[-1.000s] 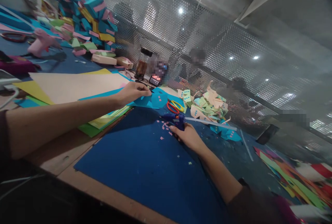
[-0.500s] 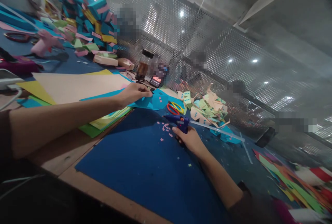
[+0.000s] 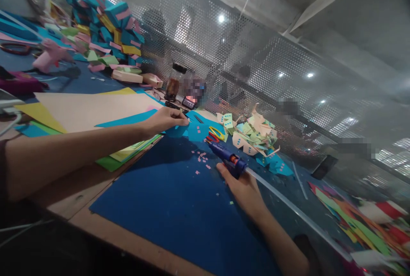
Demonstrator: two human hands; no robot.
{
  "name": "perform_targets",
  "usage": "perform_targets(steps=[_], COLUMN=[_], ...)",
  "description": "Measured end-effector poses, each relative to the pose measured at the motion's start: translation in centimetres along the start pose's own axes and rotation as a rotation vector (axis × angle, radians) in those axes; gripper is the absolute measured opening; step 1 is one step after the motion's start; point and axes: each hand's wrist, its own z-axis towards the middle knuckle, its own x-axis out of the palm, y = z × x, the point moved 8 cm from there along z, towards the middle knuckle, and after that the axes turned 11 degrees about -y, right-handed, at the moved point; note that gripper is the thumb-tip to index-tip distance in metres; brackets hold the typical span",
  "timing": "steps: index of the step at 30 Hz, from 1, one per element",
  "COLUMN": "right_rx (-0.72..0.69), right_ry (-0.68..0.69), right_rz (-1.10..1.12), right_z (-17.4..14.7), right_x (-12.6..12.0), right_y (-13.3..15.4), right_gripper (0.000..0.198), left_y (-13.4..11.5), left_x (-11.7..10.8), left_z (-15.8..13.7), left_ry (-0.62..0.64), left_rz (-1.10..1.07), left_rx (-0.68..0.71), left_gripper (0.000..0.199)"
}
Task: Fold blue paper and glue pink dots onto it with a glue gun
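Note:
My right hand (image 3: 245,190) is wrapped round the handle of a dark blue glue gun (image 3: 229,156). A long clear glue stick (image 3: 297,212) runs out of its back, and its nozzle points to the upper left. My left hand (image 3: 168,121) is closed in a pinch at a blue paper piece (image 3: 197,132) with small pink squares on it; the fingertips partly hide where they grip. Scissors with yellow and red handles (image 3: 216,133) lie just beyond the nozzle. Tiny pink paper squares (image 3: 201,157) are scattered on the blue mat (image 3: 179,212).
Behind my left arm lie large paper sheets (image 3: 86,109). A jar (image 3: 174,82) and a phone (image 3: 188,102) stand near the mesh wall. Cut paper pieces (image 3: 256,133) are heaped at centre right. A pink glue gun (image 3: 51,56) and blue paper boxes (image 3: 105,24) sit at left.
The glue gun has swung round in my right hand, its glue stick now sloping down towards the lower right. My left hand stays at the blue paper piece. The view has shifted slightly.

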Motion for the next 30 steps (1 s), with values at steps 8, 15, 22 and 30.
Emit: perform_targets(steps=[8,15,22,30], right_rx=[-0.158,-0.166,-0.150,-0.144], right_ry=[-0.027,-0.088,-0.090,-0.137], right_rz=[0.066,0.053,0.054,0.065], right_z=[-0.8,-0.9,-0.7,-0.8], right_x=[-0.7,-0.6,-0.2,-0.3], right_y=[2.8,2.6,1.8,1.9], right_gripper=[0.030,0.030,0.036,0.036], left_y=[-0.7,-1.2,-1.5,-1.4], left_x=[1.0,1.2,1.0,1.1], left_z=[-1.1,-1.5,-1.5,-1.6], left_ry=[0.060,0.067,0.055,0.063], left_rz=[0.023,0.020,0.020,0.001], left_rx=[-0.014,-0.015,0.025,0.016], left_gripper=[0.024,0.024,0.024,0.026])
